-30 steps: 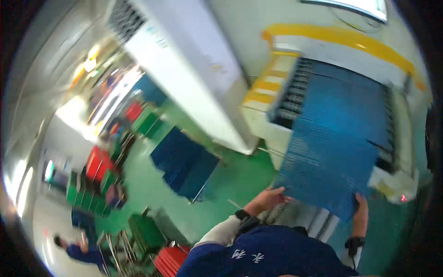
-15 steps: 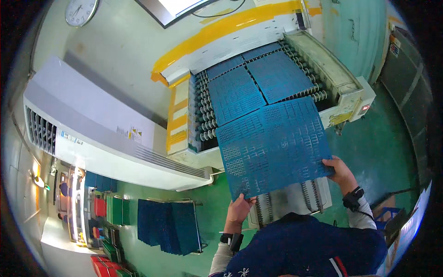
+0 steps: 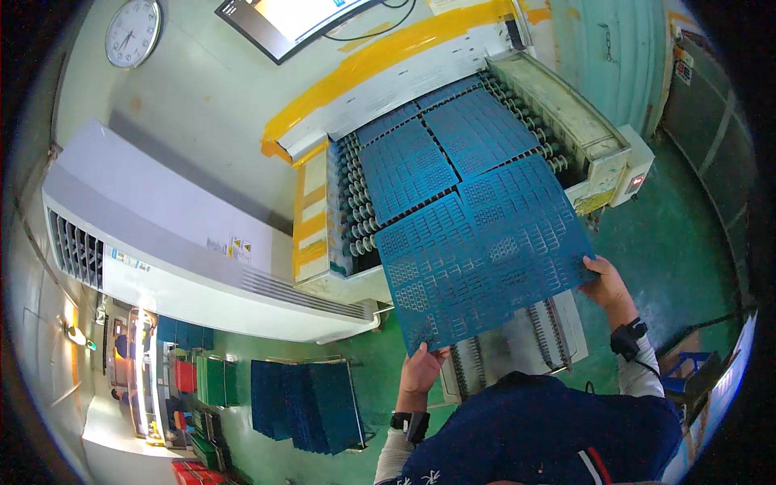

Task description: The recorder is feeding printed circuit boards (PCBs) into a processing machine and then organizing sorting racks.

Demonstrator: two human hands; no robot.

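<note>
My left hand (image 3: 421, 370) pinches the near left corner of a blue circuit board panel (image 3: 432, 271) covered in fine rows of pale outlines. My right hand (image 3: 608, 284) grips the near right edge of the right-hand part (image 3: 525, 226), thumb on top. A faint line runs between the two halves; I cannot tell whether they are two panels edge to edge or one. Their far edge lies at the front end of a roller conveyor (image 3: 361, 230), close behind more blue panels (image 3: 408, 168) lying flat on the rollers.
A white air-conditioner cabinet (image 3: 202, 234) stands left of the conveyor. Blue panels (image 3: 303, 404) stand in a rack on the green floor. Below the held panels is a metal frame with toothed strips (image 3: 517, 352). A screen (image 3: 295, 20) and clock (image 3: 132, 33) hang on the wall.
My view has shifted slightly. The held panels and the ones on the rollers sit a little farther up and back, and my right hand has moved slightly right. Both grips stay closed.
</note>
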